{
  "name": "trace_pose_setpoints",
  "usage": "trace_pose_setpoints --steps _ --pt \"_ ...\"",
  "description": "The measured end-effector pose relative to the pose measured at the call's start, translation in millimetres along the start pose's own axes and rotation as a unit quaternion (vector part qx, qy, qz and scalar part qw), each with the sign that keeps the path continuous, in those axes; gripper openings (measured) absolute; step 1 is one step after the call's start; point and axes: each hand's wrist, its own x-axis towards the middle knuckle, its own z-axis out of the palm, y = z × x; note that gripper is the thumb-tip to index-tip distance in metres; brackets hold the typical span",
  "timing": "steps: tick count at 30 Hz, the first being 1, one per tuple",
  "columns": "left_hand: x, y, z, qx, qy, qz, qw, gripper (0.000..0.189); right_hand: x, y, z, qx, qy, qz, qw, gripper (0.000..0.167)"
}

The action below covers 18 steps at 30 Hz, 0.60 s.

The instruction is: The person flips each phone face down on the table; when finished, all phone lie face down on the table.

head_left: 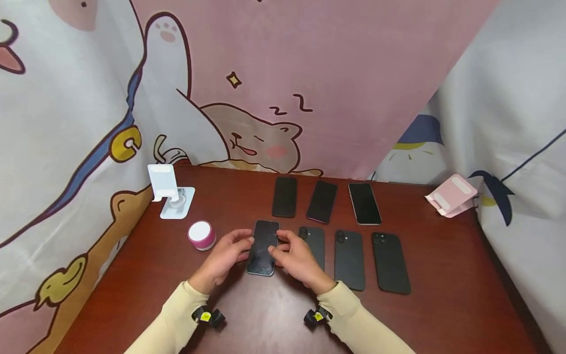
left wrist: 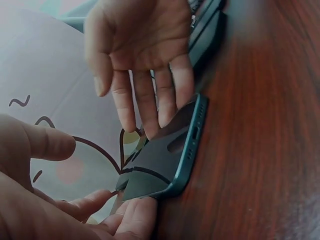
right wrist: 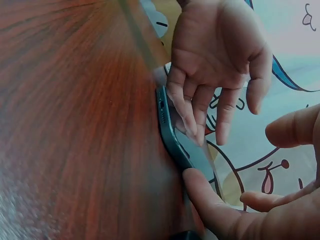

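Note:
A dark smartphone (head_left: 263,253) lies screen up on the wooden table between my two hands, its bottom edge with the charging port facing me. My left hand (head_left: 226,256) is at its left side, fingertips right at the phone's edge and thumb raised. On the other side, my right hand (head_left: 299,258) has its fingers along the right edge, the thumb held apart above them in the right wrist view. The phone's teal-looking frame (left wrist: 187,155) shows flat against the table in the left wrist view. Neither hand curls round it.
Three phones lie face down in a row to the right, among them a black phone (head_left: 392,263). Behind, three lie screen up, including a silver-edged phone (head_left: 364,203). A white phone stand (head_left: 177,202), a pink round jar (head_left: 202,236) and a pink stand (head_left: 452,195) flank them. Patterned curtains (head_left: 336,73) enclose the table.

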Motion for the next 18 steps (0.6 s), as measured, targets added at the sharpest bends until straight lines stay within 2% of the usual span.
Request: trace_pose_setpoints --steps 6,11,16,18 --pt "4.4 -1.4 -4.6 -0.016 -0.012 0.001 0.9998 0.049 1.3 -1.3 2.5 0.014 0.014 -0.003 0.9998 0.064" --pt "13.3 -0.6 -8.7 -0.03 -0.024 0.011 0.9992 0.051 3.0 -5.8 2.3 0.005 0.037 -0.009 0.9993 0.064" --pt "17.7 -3.0 -10.5 -0.065 -0.044 0.015 0.9968 0.048 3.4 -8.4 4.8 -0.015 0.023 -0.004 0.9996 0.06" --pt "18.2 -3.5 -8.8 -0.074 -0.054 0.024 0.9955 0.047 3.8 -9.0 5.4 -0.004 0.016 -0.003 0.9999 0.058"
